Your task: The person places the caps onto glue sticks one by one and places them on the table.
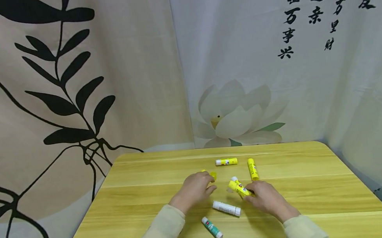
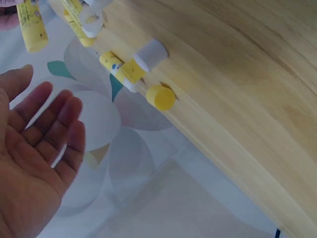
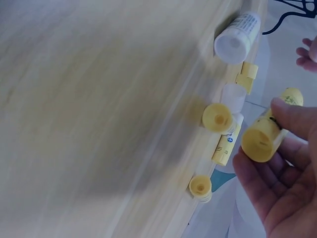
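Observation:
In the head view my right hand (image 1: pixel 267 198) holds a yellow glue stick (image 1: pixel 240 188) at a slant over the table. The right wrist view shows the thumb and fingers pinching that glue stick (image 3: pixel 261 140), its hollow yellow end facing the camera. Another glue stick with a white end (image 1: pixel 235 179) lies just behind it, partly covered. My left hand (image 1: pixel 195 189) holds nothing; in the left wrist view its fingers (image 2: pixel 49 121) are relaxed and slightly bent. Small yellow pieces (image 1: pixel 213 175) show just beyond the left hand, partly hidden.
A yellow glue stick (image 1: pixel 226 162) lies at the back and another yellow one (image 1: pixel 253 169) beyond my right hand. Nearer are a white glue stick (image 1: pixel 226 208) and a green-and-white one (image 1: pixel 212 228). The wooden table (image 1: pixel 144 203) ends before a printed curtain (image 1: pixel 144 81).

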`<state>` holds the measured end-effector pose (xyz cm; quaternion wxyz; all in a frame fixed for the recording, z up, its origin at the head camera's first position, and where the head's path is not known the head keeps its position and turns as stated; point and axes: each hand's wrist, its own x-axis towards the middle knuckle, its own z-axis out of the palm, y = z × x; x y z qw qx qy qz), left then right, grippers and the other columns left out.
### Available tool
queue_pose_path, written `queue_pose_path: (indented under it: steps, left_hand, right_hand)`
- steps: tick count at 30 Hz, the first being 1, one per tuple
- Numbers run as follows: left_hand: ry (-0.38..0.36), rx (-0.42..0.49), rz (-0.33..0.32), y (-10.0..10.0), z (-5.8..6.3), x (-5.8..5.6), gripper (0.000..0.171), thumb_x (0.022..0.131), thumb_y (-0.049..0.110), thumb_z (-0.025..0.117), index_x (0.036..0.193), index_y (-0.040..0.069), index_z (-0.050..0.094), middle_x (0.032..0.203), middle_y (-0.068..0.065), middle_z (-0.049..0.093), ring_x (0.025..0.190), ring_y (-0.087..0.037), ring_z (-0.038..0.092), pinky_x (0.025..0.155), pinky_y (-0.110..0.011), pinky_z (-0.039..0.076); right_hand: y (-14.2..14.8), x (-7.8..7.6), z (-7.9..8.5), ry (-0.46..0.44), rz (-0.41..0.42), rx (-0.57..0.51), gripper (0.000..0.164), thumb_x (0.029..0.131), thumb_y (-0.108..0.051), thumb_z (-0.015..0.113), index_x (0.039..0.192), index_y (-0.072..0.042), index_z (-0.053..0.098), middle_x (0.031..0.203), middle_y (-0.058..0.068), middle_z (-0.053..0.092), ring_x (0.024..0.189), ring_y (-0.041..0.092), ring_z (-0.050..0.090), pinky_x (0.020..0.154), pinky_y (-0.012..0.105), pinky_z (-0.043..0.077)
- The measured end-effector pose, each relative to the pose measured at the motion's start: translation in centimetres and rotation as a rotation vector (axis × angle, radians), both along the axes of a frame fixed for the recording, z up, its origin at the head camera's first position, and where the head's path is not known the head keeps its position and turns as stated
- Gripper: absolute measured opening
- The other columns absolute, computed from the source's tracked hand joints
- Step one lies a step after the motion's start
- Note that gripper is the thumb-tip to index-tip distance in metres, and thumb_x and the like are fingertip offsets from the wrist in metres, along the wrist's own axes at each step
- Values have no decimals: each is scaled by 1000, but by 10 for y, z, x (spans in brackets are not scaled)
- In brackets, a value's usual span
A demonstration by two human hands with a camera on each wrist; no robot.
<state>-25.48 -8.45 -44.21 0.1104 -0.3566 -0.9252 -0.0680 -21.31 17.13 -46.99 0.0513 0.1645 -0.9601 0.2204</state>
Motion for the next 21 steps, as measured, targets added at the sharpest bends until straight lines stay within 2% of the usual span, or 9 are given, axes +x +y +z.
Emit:
queue_pose_path:
  steps: [6,10,15,21]
  left_hand:
    - [13,3,78,-6,-1,-4,24,95,32,69,103,10,75,95,-1,70,83,-16,66,71,-31,56]
    - [-6,-7,133,-11,1,-5,23,94,31,69,101,9,74,89,-1,67,79,-17,64,69,-33,55]
    - [-39,-42,204,-16,2,-7,21,94,31,70,93,10,73,80,0,61,72,-16,59,63,-32,50]
    - [-53,-97,262,-21,3,-8,22,93,32,70,96,10,73,78,1,60,71,-16,58,63,-33,49]
  right_hand:
    - [5,-1,-1,-14,-63,-6,17,84,-15,79,100,-9,74,91,2,69,79,13,59,73,38,52]
    - [9,-3,0,-3,-88,11,21,85,-15,78,103,-5,74,96,6,69,84,18,62,77,42,54]
    - [15,-4,4,-6,-129,18,32,87,-16,76,112,2,71,100,14,69,89,27,65,81,48,54]
    - [28,-7,5,6,-176,-4,35,89,-17,73,113,7,68,102,20,68,93,34,65,81,52,53]
